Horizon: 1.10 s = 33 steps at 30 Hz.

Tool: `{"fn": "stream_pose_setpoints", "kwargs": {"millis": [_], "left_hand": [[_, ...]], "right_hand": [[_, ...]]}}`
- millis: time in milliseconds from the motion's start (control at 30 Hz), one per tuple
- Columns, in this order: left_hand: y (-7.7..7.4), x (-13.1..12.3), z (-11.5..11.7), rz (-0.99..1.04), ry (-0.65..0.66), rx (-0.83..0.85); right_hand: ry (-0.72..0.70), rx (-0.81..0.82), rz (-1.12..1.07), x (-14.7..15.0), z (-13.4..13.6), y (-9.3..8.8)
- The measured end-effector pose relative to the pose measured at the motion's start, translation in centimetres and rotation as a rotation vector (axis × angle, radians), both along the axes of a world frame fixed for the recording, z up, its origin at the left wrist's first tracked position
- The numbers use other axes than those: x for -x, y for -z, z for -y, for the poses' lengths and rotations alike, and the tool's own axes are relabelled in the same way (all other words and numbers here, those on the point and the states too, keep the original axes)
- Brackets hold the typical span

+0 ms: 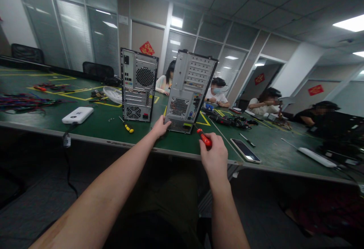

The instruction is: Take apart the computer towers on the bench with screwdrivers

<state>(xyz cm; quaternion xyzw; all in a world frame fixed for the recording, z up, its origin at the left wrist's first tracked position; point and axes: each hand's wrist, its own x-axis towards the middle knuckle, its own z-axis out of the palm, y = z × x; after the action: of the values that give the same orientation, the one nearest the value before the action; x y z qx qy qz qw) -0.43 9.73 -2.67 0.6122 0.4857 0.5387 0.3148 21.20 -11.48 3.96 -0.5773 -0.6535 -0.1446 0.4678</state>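
Note:
A grey metal computer case [182, 86] stands upright on the green table, its rear panel facing me. My left hand [159, 128] grips its lower left edge, thumb against the back and the other fingers partly hidden round the side. In my right hand [214, 148] is a screwdriver with a red handle [204, 138]. Its thin shaft points up and left at the lower right edge of the case; whether the tip touches the case I cannot tell. A second computer case [138, 86] stands to the left, also back towards me.
On the green table [93, 129] lie a yellow-and-black screwdriver [128, 127], a white power bank [77, 115] and bundled wires [25, 103]. To the right are a phone [245, 150], black cables [233, 121] and a white power strip [317, 157]. Several people sit across the table.

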Motion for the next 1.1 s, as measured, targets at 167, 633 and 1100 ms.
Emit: {"fn": "stream_pose_setpoints", "kwargs": {"millis": [167, 633, 1100], "left_hand": [[0.12, -0.05, -0.19, 0.004, -0.005, -0.009], [-0.32, -0.01, 0.26, -0.077, -0.013, -0.008], [-0.05, 0.01, 0.07, -0.049, 0.005, -0.018]], "right_hand": [[-0.051, 0.01, 0.074, 0.16, 0.15, -0.14], [-0.025, 0.016, 0.084, 0.0, 0.1, -0.16], [-0.006, -0.024, 0.078, -0.26, -0.13, 0.07]]}}
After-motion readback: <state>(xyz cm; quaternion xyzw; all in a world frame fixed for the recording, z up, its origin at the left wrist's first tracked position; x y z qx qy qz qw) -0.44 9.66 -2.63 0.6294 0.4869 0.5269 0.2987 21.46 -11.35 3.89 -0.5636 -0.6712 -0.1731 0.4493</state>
